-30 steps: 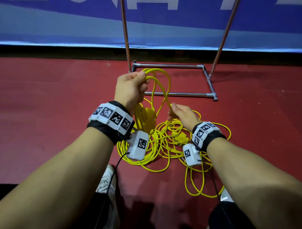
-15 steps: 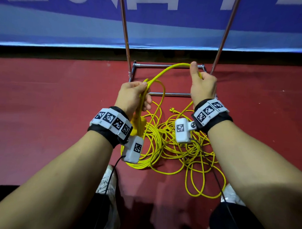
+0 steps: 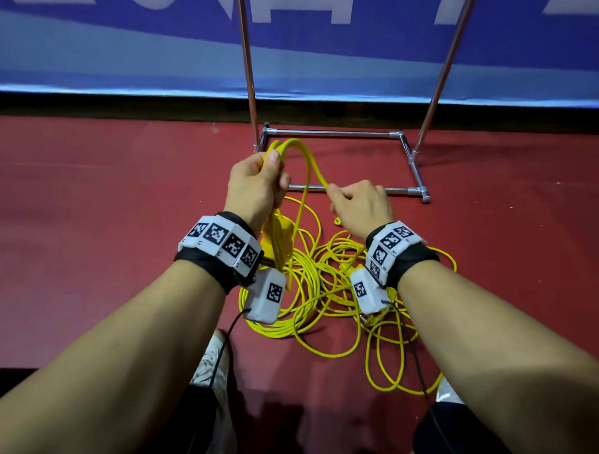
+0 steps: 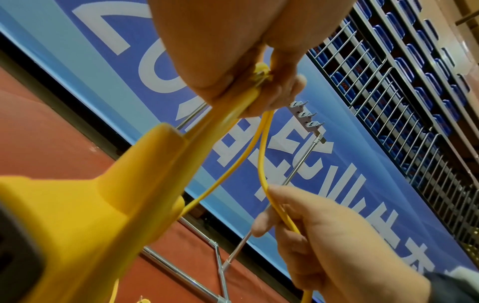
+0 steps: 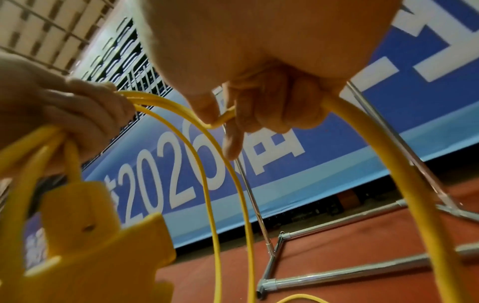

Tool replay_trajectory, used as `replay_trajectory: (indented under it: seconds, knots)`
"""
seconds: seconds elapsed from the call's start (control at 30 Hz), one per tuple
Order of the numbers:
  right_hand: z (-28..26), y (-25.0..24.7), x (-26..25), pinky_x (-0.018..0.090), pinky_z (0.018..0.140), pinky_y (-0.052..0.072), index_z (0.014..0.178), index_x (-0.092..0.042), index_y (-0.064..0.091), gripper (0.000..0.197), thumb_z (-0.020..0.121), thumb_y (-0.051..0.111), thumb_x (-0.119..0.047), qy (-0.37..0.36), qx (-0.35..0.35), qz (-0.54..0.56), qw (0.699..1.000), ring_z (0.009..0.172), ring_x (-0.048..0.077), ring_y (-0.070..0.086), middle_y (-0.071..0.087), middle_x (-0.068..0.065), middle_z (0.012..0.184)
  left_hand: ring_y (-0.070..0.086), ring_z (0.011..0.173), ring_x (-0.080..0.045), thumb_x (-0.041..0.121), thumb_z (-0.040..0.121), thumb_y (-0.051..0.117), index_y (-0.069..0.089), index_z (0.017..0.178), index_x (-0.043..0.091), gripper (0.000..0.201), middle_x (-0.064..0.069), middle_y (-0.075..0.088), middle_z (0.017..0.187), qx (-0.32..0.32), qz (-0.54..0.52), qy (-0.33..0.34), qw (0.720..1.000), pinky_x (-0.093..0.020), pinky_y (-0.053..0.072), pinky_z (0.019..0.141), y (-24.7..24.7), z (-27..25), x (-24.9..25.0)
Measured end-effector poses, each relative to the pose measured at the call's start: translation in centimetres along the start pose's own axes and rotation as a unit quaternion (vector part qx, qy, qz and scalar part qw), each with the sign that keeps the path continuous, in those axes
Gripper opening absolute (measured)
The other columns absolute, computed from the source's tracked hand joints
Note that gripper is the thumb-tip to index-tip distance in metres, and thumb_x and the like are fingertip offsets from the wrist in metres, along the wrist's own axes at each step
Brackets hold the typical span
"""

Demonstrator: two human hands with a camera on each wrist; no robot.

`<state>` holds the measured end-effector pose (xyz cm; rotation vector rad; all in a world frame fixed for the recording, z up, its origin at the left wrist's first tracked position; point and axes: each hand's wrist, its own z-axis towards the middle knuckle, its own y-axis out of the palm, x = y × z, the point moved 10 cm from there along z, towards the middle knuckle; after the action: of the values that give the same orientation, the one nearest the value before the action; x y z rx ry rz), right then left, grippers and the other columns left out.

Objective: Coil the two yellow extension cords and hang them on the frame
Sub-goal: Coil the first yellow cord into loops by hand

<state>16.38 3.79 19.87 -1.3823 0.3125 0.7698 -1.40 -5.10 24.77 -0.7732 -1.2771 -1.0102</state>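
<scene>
The left hand [image 3: 257, 181] grips gathered loops of yellow cord [image 3: 307, 166], its socket block [image 3: 279, 239] hanging below. The right hand [image 3: 360, 205] pinches one strand. Loose cord [image 3: 326, 295] lies on the floor [image 3: 105, 203] before the frame [image 3: 332, 133].

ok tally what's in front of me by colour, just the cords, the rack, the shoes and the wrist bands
Yellow: 2, the extension cords, one being looped in the left hand and fed by the right hand
Silver: 1, the metal frame
White: 2, the shoes
Black and white: 2, the wrist bands
Total: 7
</scene>
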Motion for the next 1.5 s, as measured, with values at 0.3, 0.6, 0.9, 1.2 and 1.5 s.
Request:
replay_trajectory:
  seconds: [0.3, 0.6, 0.9, 1.2, 1.5]
  knots:
    - [-3.7, 0.8, -7.7, 0.034, 0.05, 0.028, 0.052, -0.01, 0.04, 0.042, 0.076, 0.044, -0.044, -0.242, -0.032, -0.024, 0.969, 0.056, 0.034, 0.031, 0.029, 0.013, 0.053, 0.046, 0.053, -0.016, 0.025, 0.102, 0.055, 0.066, 0.082, 0.017, 0.024, 0.0, 0.077, 0.078, 0.02, 0.118, 0.0, 0.993, -0.022, 0.039, 0.05, -1.3, 0.5, -1.5]
    - [-3.9, -1.5, -10.5, 0.014, 0.052, 0.037, 0.074, -0.005, 0.062, 0.004, 0.072, 0.059, -0.003, -0.262, -0.035, 0.242, 0.933, 0.048, 0.002, 0.052, 0.061, -0.008, 0.058, 0.053, 0.047, -0.013, 0.035, 0.099, 0.054, 0.065, 0.068, 0.013, 0.04, 0.002, 0.063, 0.051, -0.028, 0.264, -0.038, 0.963, -0.026, 0.043, 0.051, -0.4, -0.5, -4.1]
    - [-2.2, -0.1, -7.1, 0.029, 0.054, 0.04, 0.078, -0.011, 0.056, 0.017, 0.076, 0.069, -0.022, -0.198, -0.03, 0.293, 0.935, 0.057, 0.011, 0.046, 0.053, -0.008, 0.067, 0.043, 0.041, -0.011, 0.02, 0.104, 0.051, 0.064, 0.084, -0.013, 0.041, 0.002, 0.05, 0.044, -0.028, 0.118, -0.075, 0.99, -0.02, 0.039, 0.045, 0.8, -1.2, -4.4]
    - [-1.2, 1.5, -4.0, 0.029, 0.051, 0.035, 0.07, -0.006, 0.051, 0.062, 0.059, 0.084, -0.058, -0.111, -0.065, 0.292, 0.948, 0.054, 0.009, 0.039, 0.051, -0.005, 0.056, 0.041, 0.033, -0.012, 0.014, 0.105, 0.047, 0.054, 0.065, 0.007, 0.042, 0.002, 0.048, 0.039, -0.04, 0.072, -0.075, 0.994, -0.019, 0.037, 0.04, 1.1, -1.6, -3.9]
    - [-1.8, 4.6, -1.5, 0.03, 0.057, 0.04, 0.076, -0.023, 0.056, 0.031, 0.084, 0.07, -0.05, -0.061, -0.098, 0.325, 0.939, 0.059, 0.018, 0.047, 0.055, 0.0, 0.06, 0.039, 0.045, -0.015, 0.024, 0.102, 0.054, 0.068, 0.079, 0.002, 0.035, 0.009, 0.045, 0.041, 0.03, 0.082, -0.075, 0.993, -0.036, 0.04, 0.06, -0.3, -0.8, -4.7]
